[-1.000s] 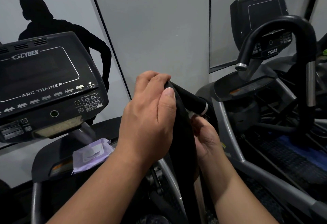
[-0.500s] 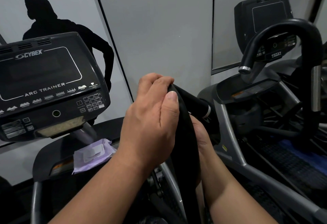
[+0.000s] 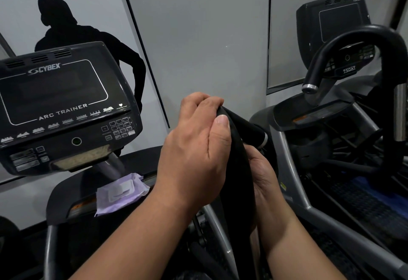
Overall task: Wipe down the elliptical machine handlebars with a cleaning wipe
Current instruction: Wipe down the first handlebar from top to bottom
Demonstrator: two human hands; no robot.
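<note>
A black curved handlebar (image 3: 237, 160) of the elliptical rises in the middle of the view. My left hand (image 3: 196, 153) grips its top bend, fingers curled over and thumb along the near side. My right hand (image 3: 262, 176) is wrapped round the bar lower down on its far side, mostly hidden behind it. No cleaning wipe shows in either hand; whether one lies under the right palm I cannot tell. A lilac wipes pack (image 3: 120, 192) with a white flap lies on the machine's ledge to the left.
The Cybex Arc Trainer console (image 3: 64, 107) stands at the left. A second machine with a looped black handlebar (image 3: 357, 36) and its console (image 3: 335, 23) stands at the right. Grey wall panels rise behind, with a dark silhouette of a person at upper left.
My right hand has slid down and up a little along the far side of the bar. The left hand keeps its grip at the top bend.
</note>
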